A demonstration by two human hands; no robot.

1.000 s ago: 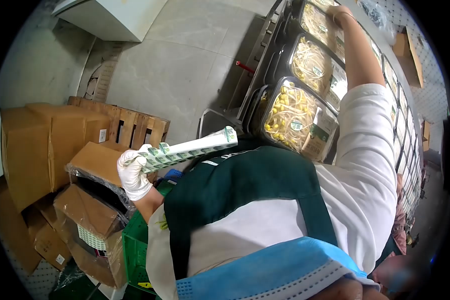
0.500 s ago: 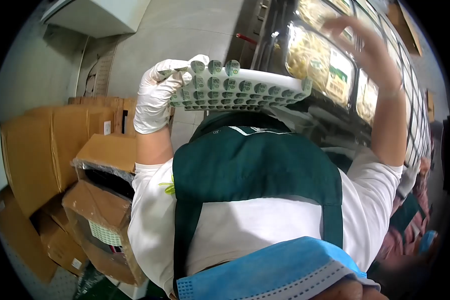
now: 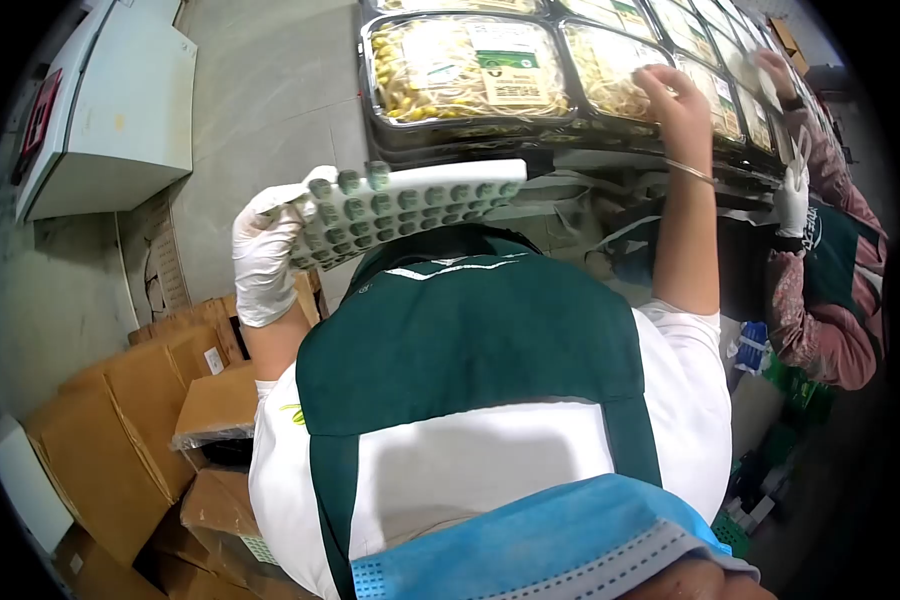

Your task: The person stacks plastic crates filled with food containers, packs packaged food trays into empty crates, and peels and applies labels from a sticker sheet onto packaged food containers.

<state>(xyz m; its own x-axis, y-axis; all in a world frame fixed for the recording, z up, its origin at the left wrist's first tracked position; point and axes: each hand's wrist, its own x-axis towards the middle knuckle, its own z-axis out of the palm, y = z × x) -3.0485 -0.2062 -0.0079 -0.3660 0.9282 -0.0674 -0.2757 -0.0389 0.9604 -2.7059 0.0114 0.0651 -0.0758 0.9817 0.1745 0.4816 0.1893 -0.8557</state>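
Observation:
My left hand [image 3: 270, 240], in a white glove, grips one end of a sheet of round green stickers [image 3: 400, 210]. The sheet stretches to the right in front of the dark green apron, its far part curled. My right hand [image 3: 677, 100] is bare, with a bracelet at the wrist. Its fingers are pinched together above a clear-lidded tray of sprouts [image 3: 610, 75]; anything between the fingertips is too small to make out. Left of that tray sits another sprout tray [image 3: 465, 70] with yellow heads and a printed label.
Rows of packed trays [image 3: 682, 27] run toward the upper right. A co-worker's gloved hand [image 3: 792, 205] and pink sleeve are at the right. Cardboard boxes [image 3: 135, 420] stand at lower left, a white cabinet [image 3: 130, 110] at upper left.
The view has turned, so the trays now lie across the top. The sticker sheet has been raised and spread in front of the apron. My right hand has drawn back from the far trays.

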